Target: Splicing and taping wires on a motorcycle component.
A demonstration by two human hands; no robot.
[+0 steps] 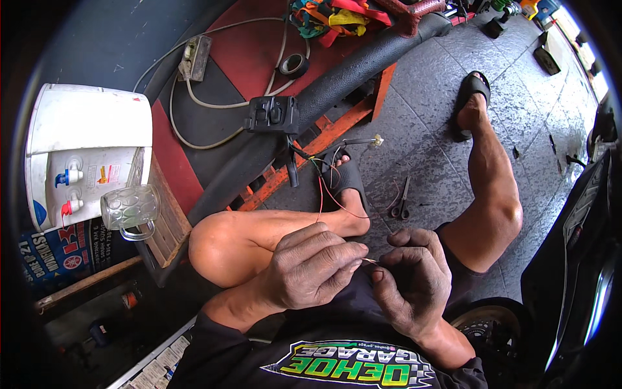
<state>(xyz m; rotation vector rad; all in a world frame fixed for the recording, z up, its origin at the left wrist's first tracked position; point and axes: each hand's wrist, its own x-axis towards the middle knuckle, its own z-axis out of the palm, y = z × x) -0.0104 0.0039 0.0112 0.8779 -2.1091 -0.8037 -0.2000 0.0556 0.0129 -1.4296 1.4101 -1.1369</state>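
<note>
My left hand point(317, 266) pinches a thin wire point(370, 260) whose light-coloured end shows between my hands. My right hand point(414, 275) is curled at that end, its thumb and fingertips closed round the wire tip. Red wires point(321, 194) rise from behind my left hand and join a bundle under a black switch housing point(272, 115). The housing rests against a thick black padded tube point(343, 68). Beyond my hands, dark scissors point(402, 200) lie on the floor near my sandalled foot point(350, 181).
At left stand a white water dispenser point(91, 123) and a glass mug point(131, 211). A power strip point(194, 58) with a looping cable and a black tape roll point(294, 65) lie on the red and black surface. An orange metal frame point(324, 137) runs below the tube. A motorcycle point(570, 272) stands at right.
</note>
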